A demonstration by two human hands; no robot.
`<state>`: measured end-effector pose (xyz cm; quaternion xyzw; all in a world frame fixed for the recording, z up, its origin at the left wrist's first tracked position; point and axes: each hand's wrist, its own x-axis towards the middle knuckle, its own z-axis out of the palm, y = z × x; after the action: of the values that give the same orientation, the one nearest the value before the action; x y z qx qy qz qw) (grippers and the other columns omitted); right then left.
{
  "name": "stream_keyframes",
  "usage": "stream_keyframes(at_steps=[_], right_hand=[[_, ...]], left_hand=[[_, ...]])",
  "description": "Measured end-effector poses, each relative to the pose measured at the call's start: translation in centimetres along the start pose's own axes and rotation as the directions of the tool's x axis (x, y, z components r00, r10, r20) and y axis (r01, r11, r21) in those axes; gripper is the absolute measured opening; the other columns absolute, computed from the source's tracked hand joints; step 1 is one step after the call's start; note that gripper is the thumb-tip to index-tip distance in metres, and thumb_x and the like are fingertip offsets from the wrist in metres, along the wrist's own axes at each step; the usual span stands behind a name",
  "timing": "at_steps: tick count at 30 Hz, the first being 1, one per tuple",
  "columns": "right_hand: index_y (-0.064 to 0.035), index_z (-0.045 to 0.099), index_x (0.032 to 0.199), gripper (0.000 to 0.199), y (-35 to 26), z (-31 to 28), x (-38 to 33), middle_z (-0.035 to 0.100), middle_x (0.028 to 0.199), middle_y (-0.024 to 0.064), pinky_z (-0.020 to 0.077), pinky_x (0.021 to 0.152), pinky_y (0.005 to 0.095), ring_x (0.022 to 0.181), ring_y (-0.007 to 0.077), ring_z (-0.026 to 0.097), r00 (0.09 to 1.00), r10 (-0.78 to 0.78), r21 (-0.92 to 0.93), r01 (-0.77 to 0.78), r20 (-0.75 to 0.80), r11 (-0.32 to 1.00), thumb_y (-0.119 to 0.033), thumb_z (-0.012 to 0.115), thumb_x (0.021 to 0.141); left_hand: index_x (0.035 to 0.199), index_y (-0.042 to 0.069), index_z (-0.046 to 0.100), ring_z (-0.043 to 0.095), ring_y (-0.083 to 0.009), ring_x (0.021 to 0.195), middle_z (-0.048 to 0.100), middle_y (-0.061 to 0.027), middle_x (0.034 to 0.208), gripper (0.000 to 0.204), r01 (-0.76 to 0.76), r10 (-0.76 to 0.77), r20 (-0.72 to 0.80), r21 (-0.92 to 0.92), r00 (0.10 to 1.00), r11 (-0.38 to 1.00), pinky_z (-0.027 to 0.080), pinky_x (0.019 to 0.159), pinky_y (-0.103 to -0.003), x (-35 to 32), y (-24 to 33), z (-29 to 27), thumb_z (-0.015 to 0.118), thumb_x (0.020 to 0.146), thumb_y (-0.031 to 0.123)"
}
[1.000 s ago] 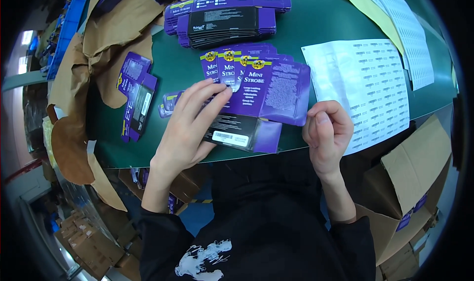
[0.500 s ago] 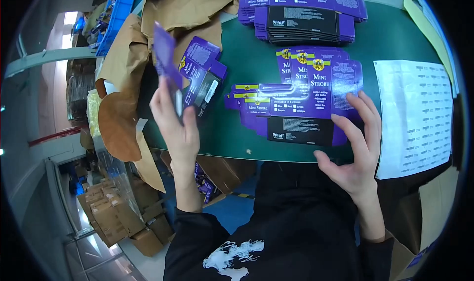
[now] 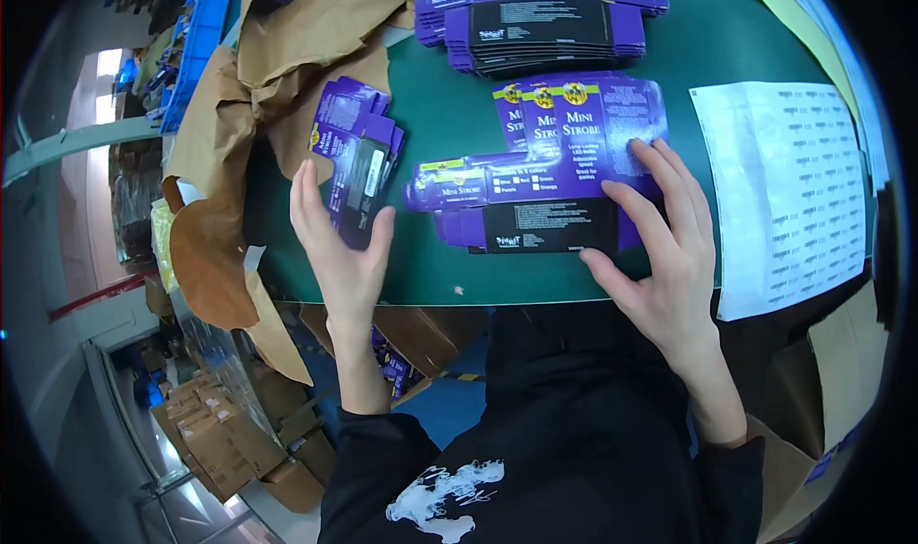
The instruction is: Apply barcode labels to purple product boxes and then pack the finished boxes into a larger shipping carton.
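A fanned pile of flat, unfolded purple-and-black cartons lies on the green table in front of me. My right hand is spread over its right side, its fingertips resting on the top carton and the thumb at the lower edge. To the left is a smaller, uneven pile of the same cartons, whose top one bears a white label. My left hand is at this pile's near end, thumb and fingers apart, with nothing seen in its grasp. Whether its fingertips touch the pile I cannot tell.
A taller stack of flat cartons stands at the back. Crumpled brown paper covers the table's left side. A white sheet of printed labels lies at the right. Below the table edge is an open cardboard box.
The purple carton that my left hand held raised now lies on the left pile, and that hand has opened. My right hand stays on the fanned pile. The whole view has shifted slightly.
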<state>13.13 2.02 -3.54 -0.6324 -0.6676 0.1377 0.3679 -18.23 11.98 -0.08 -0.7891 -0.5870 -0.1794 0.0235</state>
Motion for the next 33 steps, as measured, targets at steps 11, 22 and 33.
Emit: stream_keyframes(at_steps=[11,22,33], right_hand=[[-0.0001,0.068,0.120,0.047,0.9,-3.5,-1.3,0.060,0.139,0.0234,0.0419,0.113,0.0516,0.138,0.0439,0.051,0.990,-0.123,0.162,0.133,-0.070,0.978,-0.011,0.080,0.076],[0.0026,0.064,0.127,0.040,7.8,-11.0,-5.5,0.061,0.139,0.0239,0.0372,0.118,0.0485,0.141,0.0401,0.050,0.920,0.238,0.008,-0.248,-0.311,0.969,-0.001,0.063,0.087],[0.0018,0.065,0.128,0.043,7.8,-8.8,-6.4,0.060,0.139,0.0226,0.0429,0.112,0.0466,0.136,0.0428,0.053,0.942,0.239,-0.241,-0.295,-0.237,0.925,-0.005,0.070,0.085]], left_hand=[[0.134,0.002,0.059,0.042,-0.0453,0.143,0.051,-0.0207,0.148,0.068,-0.264,0.405,0.277,-0.432,0.871,0.862,0.036,0.116,-0.052,0.1,9.4,2.5,0.084,0.081,0.037],[0.135,-0.006,0.054,0.051,-0.0380,0.137,0.049,-0.0250,0.148,0.050,0.338,0.508,0.245,-0.936,0.826,-0.098,0.042,0.114,-0.048,-5.1,17.1,1.9,0.071,0.094,0.015],[0.161,-0.008,0.008,0.023,-0.0334,0.156,0.024,-0.0265,0.165,0.079,0.755,0.559,0.507,-0.459,0.655,-0.469,0.020,0.128,-0.045,-3.7,25.5,7.2,0.058,0.103,0.010]])
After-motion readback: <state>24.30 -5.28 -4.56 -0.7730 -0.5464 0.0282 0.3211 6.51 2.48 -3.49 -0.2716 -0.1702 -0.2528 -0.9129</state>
